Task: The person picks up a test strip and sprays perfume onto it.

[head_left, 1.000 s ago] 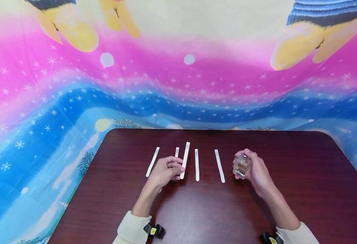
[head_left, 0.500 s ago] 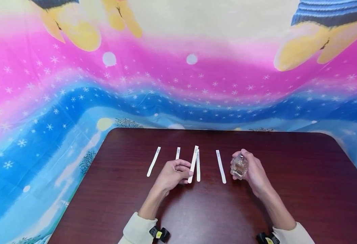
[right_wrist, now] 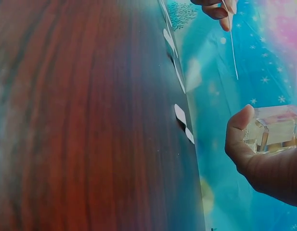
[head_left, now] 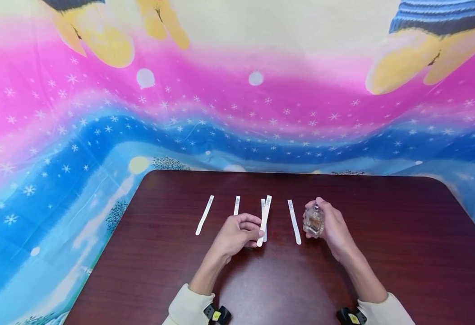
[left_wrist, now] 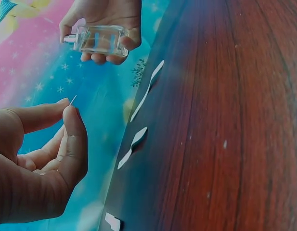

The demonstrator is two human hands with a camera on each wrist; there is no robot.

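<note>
My left hand point(head_left: 257, 233) pinches the near end of a white paper strip point(head_left: 267, 204) between thumb and forefinger and holds it lifted off the dark wooden table point(head_left: 383, 253). In the left wrist view the strip point(left_wrist: 71, 100) shows edge-on at my fingertips point(left_wrist: 67, 109). My right hand point(head_left: 322, 222) grips a small clear glass perfume bottle point(head_left: 313, 221) just right of the strip, above the table. The bottle point(left_wrist: 100, 39) lies across those fingers, and it point(right_wrist: 278, 127) also shows in the right wrist view.
Several more white strips lie in a row on the table: one at the far left point(head_left: 204, 215), one partly behind my left hand point(head_left: 236, 205), one under the held strip point(head_left: 263, 206), one beside the bottle point(head_left: 294, 222). A bright patterned cloth point(head_left: 99, 135) surrounds the table.
My left hand has carried the lifted strip to the right, over the neighbouring strip and closer to the bottle. My right hand with the bottle has shifted slightly left.
</note>
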